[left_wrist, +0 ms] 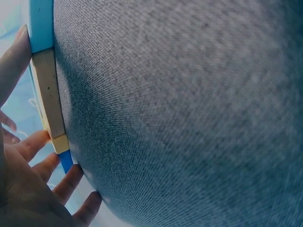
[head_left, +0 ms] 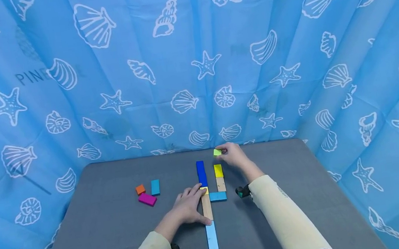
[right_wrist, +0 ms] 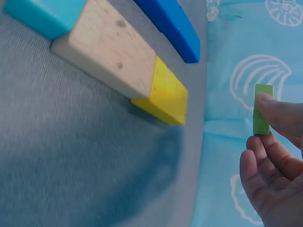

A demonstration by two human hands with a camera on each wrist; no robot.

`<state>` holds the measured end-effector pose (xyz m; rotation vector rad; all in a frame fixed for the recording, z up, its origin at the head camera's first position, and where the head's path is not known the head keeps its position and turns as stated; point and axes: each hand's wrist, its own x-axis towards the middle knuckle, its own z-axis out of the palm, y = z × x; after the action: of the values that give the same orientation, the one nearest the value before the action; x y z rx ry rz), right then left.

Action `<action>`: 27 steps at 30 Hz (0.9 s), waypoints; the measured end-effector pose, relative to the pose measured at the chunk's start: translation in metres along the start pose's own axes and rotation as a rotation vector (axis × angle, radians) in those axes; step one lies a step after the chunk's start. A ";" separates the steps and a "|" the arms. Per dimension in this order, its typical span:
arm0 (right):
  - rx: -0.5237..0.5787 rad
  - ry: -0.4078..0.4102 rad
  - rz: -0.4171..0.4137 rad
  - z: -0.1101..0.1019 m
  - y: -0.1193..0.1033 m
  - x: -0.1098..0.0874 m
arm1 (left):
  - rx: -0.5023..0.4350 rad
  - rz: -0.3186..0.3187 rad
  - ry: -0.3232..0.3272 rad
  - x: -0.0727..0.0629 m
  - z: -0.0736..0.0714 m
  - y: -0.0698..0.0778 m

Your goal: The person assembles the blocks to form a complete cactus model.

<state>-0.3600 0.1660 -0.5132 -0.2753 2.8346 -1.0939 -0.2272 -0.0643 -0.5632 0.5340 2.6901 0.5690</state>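
My right hand pinches a small lime-green block between thumb and fingers, beyond the yellow block. That yellow block adjoins a plain wooden block, and a turquoise block lies crosswise at its near end. My left hand rests spread along a straight row, its fingertips and thumb touching blocks. The row runs from a light-blue block through a long wooden block and a small yellow block to dark-blue blocks.
Left of the row lie an orange block, a magenta block and a teal block, apart from it. They lie on a grey cloth-covered table. Behind it hangs a blue curtain with white shell prints.
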 end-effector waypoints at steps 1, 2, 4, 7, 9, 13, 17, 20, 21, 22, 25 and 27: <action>0.002 -0.004 0.004 0.002 0.000 0.002 | 0.000 -0.001 -0.001 0.000 0.000 0.000; 0.003 -0.009 0.007 0.005 0.000 0.004 | 0.000 0.000 0.001 0.000 0.000 0.000; 0.003 -0.018 0.015 0.009 -0.001 0.007 | -0.001 -0.002 0.005 0.001 0.001 -0.001; 0.009 -0.031 0.035 0.017 -0.001 0.012 | -0.008 0.000 0.012 0.000 0.001 -0.002; 0.009 -0.035 0.039 0.022 -0.002 0.015 | -0.013 0.002 0.014 0.001 0.001 -0.002; 0.024 -0.042 0.041 0.030 -0.008 0.019 | -0.010 0.011 0.007 0.002 0.001 -0.002; 0.028 -0.050 0.046 0.038 -0.015 0.025 | -0.007 0.016 0.008 0.002 0.000 -0.001; 0.015 -0.046 0.058 0.045 -0.019 0.031 | -0.015 0.011 0.003 0.002 0.001 -0.001; 0.011 -0.040 0.065 0.048 -0.020 0.033 | -0.017 0.012 0.007 0.002 0.001 -0.001; 0.011 -0.033 0.073 0.050 -0.022 0.035 | -0.017 0.011 0.008 0.002 0.001 -0.002; 0.025 -0.015 0.094 0.057 -0.026 0.041 | -0.017 0.013 0.018 0.001 0.001 -0.003; 0.025 -0.017 0.100 0.062 -0.029 0.045 | -0.015 0.015 0.022 0.000 0.001 -0.004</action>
<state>-0.3909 0.0952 -0.5410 -0.1394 2.7841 -1.1004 -0.2286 -0.0678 -0.5657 0.5478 2.7027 0.6021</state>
